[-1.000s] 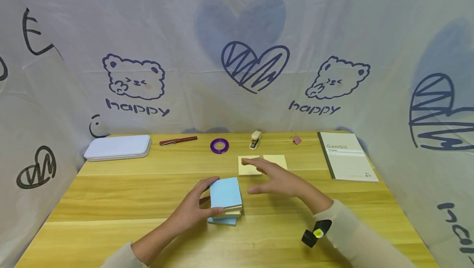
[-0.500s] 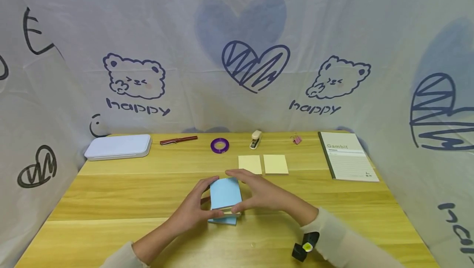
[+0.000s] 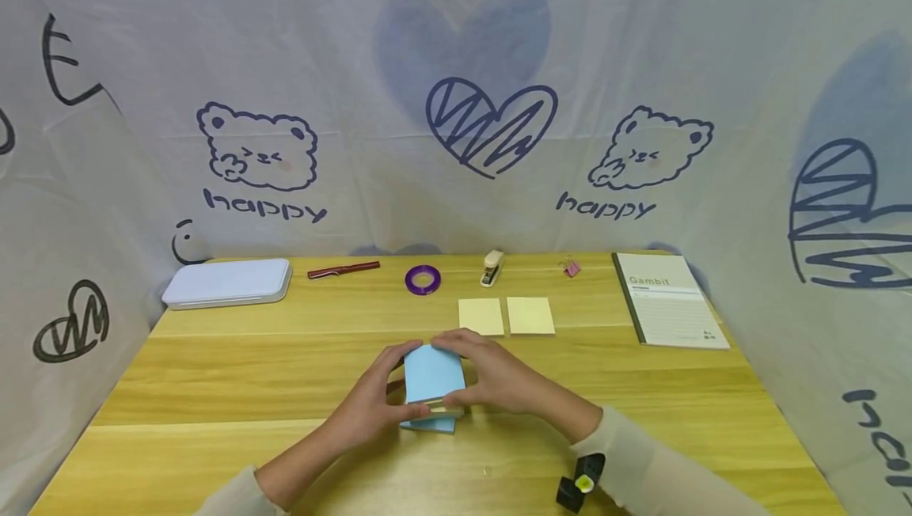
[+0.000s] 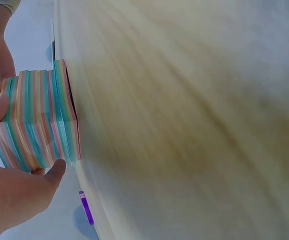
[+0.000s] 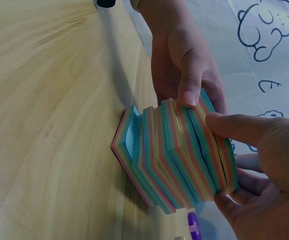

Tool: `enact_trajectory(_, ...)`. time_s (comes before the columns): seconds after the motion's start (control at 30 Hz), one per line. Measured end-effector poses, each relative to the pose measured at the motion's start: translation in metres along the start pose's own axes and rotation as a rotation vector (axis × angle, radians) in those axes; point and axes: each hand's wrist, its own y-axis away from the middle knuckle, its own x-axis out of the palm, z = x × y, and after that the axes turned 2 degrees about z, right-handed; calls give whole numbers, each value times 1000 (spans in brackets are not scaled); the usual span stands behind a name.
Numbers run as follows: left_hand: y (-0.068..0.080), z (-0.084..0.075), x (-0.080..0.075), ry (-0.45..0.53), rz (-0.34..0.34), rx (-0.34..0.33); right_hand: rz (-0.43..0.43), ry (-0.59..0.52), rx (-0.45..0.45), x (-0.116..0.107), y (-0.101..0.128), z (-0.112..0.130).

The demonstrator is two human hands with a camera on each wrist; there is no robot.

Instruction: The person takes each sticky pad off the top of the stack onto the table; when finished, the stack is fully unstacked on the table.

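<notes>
A tall stack of sticky note pads [image 3: 433,373] stands on the wooden table, a light blue sheet on top. Its striped, multicoloured edges show in the left wrist view, where the pads [image 4: 39,120] sit slightly out of line. My left hand [image 3: 366,401] grips the stack's left side, thumb at the near face and fingers at the far one. On the opposite side my right hand [image 3: 502,377] holds the upper pads between thumb and fingers. The lowest blue pad juts out toward me. In the right wrist view, the right thumb [image 5: 239,127] presses near the top of the stack.
Two pale yellow pads [image 3: 480,316] lie side by side behind the stack. Along the back are a white case [image 3: 228,284], a red pen [image 3: 343,271], a purple tape roll [image 3: 423,280], a stapler [image 3: 492,269], a pink binder clip [image 3: 571,267] and a notebook [image 3: 666,302].
My right hand has come left and down from above the yellow pads and taken hold of the stack's right side. The left hand has stayed on the stack.
</notes>
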Motion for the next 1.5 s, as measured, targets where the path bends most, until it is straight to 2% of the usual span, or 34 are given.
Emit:
enact_trajectory(0.57, 0, 1, -2, 11, 16, -8, -22, 31, -17, -8, 6, -6)
enact_trajectory(0.83, 0, 1, -1, -3, -4, -14, -50, -10, -34, -22, 18, -16)
enact_trajectory(1.03, -1, 1, 0, -8, -6, -11, -89, -16, 6, -40, 31, -27)
enact_trajectory(1.23, -1, 2, 0, -21, -2, -2, -132, -20, 43, -61, 43, -52)
enact_trajectory(1.5, -1, 3, 0, -25, -3, 0, -185, -74, 144, -87, 61, -110)
